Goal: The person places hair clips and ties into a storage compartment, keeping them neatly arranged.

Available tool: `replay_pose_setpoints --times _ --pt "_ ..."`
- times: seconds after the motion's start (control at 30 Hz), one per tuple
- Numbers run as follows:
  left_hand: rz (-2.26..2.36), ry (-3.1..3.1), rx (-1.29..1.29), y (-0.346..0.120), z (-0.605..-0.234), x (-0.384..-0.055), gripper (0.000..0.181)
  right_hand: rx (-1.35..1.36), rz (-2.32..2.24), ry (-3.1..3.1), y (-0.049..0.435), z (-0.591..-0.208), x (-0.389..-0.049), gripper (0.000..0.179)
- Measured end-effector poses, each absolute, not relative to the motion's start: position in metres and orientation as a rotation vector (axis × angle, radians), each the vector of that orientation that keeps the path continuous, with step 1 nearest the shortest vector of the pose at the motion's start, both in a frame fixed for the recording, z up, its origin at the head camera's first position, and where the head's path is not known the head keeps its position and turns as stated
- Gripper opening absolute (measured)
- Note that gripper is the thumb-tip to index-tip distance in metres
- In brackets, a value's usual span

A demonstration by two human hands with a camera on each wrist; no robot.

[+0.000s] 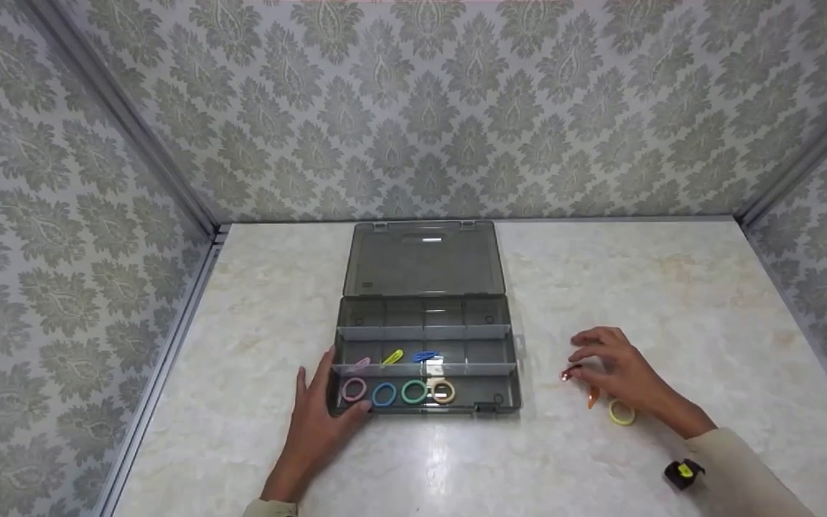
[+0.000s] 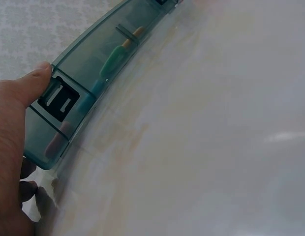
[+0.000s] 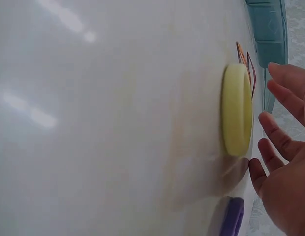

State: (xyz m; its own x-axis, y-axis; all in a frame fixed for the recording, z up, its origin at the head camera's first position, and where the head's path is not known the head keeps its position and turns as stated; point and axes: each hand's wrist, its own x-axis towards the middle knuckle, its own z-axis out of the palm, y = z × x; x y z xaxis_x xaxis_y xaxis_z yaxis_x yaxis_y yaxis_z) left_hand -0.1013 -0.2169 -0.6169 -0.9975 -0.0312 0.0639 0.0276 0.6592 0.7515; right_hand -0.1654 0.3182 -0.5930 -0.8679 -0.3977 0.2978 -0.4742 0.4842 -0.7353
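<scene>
Gripping the front left corner of the storage box (image 1: 413, 313), the left hand (image 1: 316, 420) is pressing its thumb on the front wall while its fingers are lying along the left side. The right hand (image 1: 618, 370) is reaching low over the table (image 1: 564, 280), right of the box, with its fingers bent; its thumb tip is meeting a red clip (image 1: 568, 373), but whether the clip is being pinched cannot be told.

Beneath and beside the right hand, an orange clip (image 1: 592, 397) and a yellow ring (image 3: 236, 110) are resting on the table. A purple piece (image 3: 233, 216) is lying near the yellow ring, partly cut off in the right wrist view. Nearer the right sleeve (image 1: 744, 467), a black object with a yellow patch (image 1: 680, 475) is sitting on the table.

The box is standing open, its lid (image 1: 424, 262) lying back toward the rear wall; two dividers are separating three rows. The front row is holding, left to right, a pink ring (image 1: 344, 390), a blue ring (image 1: 375, 395), a green ring (image 1: 404, 391) and a tan ring (image 1: 452, 391). The middle row is holding a pink clip (image 1: 361, 364), a yellow clip (image 1: 393, 357) and a blue clip (image 1: 426, 356). Patterned panels (image 1: 421, 108) are enclosing the table behind and at both sides.
</scene>
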Motion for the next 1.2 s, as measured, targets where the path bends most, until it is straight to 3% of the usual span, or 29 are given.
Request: replay_pose_setpoints --times 1.2 --pt "-1.286 -2.853 0.081 -0.2132 -0.6123 -0.1023 0.111 0.651 1.360 -2.718 0.3235 -0.5997 -0.1671 0.019"
